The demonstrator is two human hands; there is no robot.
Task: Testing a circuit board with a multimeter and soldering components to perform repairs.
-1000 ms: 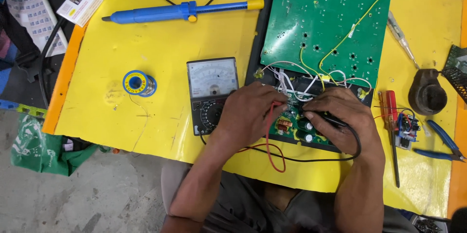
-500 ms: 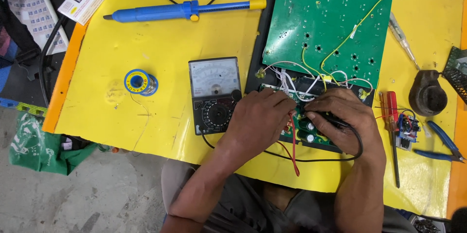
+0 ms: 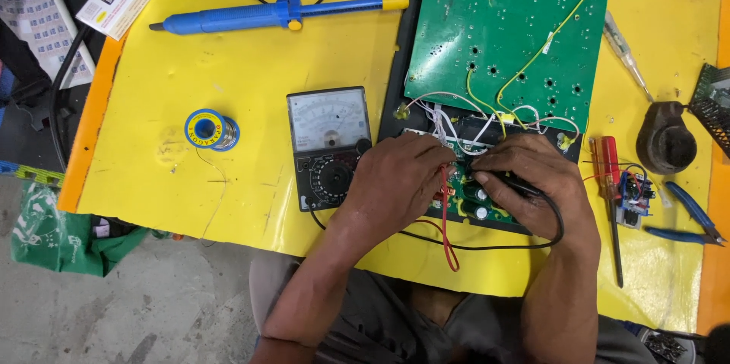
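Green circuit board (image 3: 475,200) under both hands

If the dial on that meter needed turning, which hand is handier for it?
Probably the left hand. It rests right beside the analog meter, near the round dial, holding the red probe. The right hand is farther off over the small circuit board, gripping the black probe.

blue desoldering pump (image 3: 277,13) | solder spool (image 3: 211,129) | red screwdriver (image 3: 610,182) | blue pliers (image 3: 688,216)

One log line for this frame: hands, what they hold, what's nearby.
left hand: red probe on small circuit board | right hand: black probe, same board | analog multimeter beside left hand
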